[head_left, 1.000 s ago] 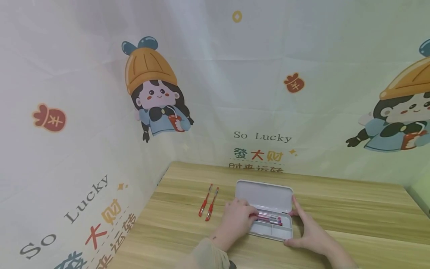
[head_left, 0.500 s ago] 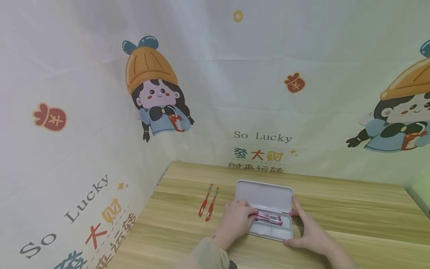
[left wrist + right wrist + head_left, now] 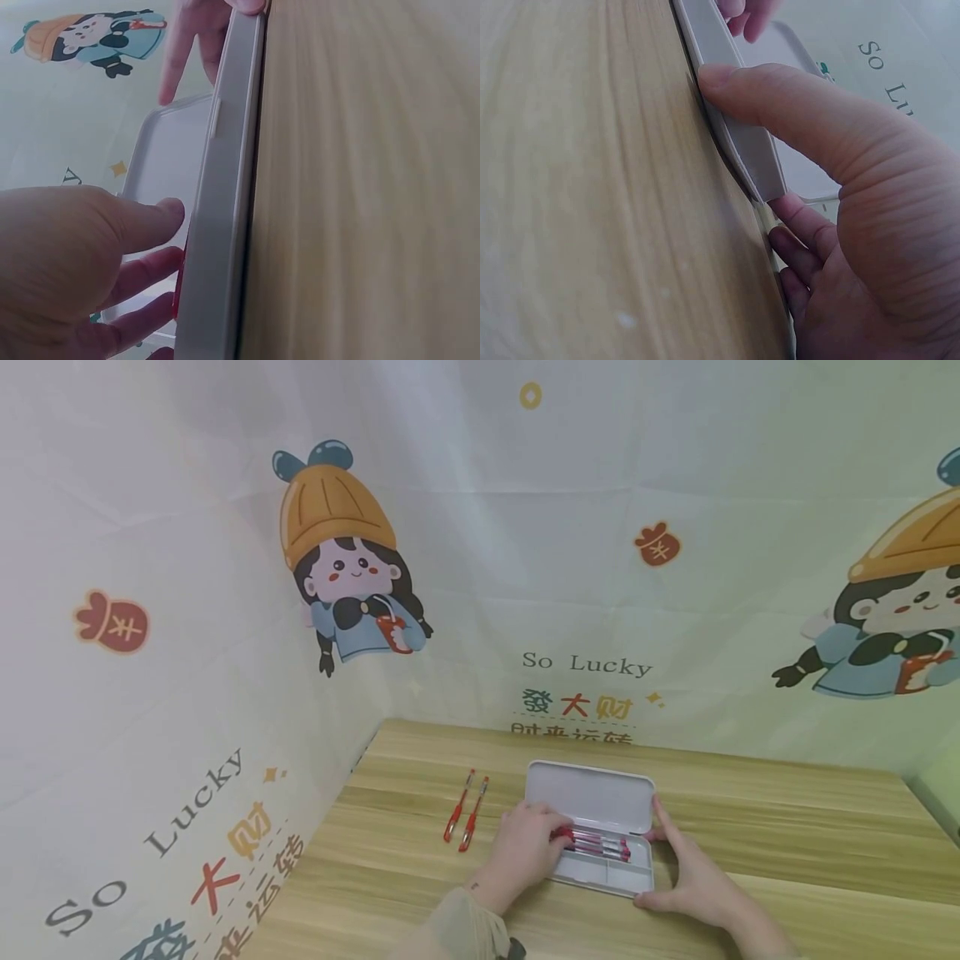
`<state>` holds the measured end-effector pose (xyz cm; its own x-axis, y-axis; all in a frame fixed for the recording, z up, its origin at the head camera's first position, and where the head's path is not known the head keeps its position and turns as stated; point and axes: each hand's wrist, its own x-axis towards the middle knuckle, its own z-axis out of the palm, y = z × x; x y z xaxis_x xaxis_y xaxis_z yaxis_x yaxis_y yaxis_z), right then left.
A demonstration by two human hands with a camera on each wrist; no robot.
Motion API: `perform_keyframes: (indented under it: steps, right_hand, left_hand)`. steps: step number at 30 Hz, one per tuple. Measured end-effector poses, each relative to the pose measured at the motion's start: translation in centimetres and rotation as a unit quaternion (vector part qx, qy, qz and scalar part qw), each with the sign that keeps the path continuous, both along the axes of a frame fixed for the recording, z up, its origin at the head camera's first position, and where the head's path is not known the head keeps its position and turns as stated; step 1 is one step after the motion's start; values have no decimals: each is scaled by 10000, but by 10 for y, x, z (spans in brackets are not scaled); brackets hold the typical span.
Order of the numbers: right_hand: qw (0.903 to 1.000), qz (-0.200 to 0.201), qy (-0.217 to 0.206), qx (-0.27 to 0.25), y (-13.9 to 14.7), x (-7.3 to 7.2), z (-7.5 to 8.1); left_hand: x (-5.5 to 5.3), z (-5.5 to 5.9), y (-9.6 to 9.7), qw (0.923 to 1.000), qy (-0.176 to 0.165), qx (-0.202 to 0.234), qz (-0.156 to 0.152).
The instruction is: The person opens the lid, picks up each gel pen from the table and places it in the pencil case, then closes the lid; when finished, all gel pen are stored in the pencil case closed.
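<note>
A light grey pencil case (image 3: 592, 795) lies on the table with its lid raised at the back. Several pens (image 3: 603, 843) with red and pink parts lie lengthwise in its rear compartment. My left hand (image 3: 525, 843) reaches over the case's left end, its fingertips at the red ends of these pens. In the left wrist view, the left thumb (image 3: 154, 225) and fingers are parted, and a strip of red shows by the fingers. My right hand (image 3: 693, 885) grips the case's right end, the thumb (image 3: 735, 86) on the front wall and the fingers round the far side.
Two red pens, the left one (image 3: 458, 810) and the right one (image 3: 474, 817), lie side by side on the wooden table (image 3: 765, 827) left of the case. A printed cloth (image 3: 480, 568) hangs behind and to the left of the table.
The left fingers have drawn back slightly to the left, so more of the pens' red ends shows. The pens in the case have shifted a little. The right hand has stayed put.
</note>
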<state>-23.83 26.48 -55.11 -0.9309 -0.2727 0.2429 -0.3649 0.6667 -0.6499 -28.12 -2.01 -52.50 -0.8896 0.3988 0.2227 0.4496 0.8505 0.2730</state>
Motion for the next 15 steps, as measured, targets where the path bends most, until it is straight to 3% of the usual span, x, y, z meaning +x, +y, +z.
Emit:
perform_keyframes:
  steps: [15]
  right_hand:
    - [10000,28,-21,22,1,-1,-1]
  left_hand:
    - [-14,9,-23,9967,113,709,388]
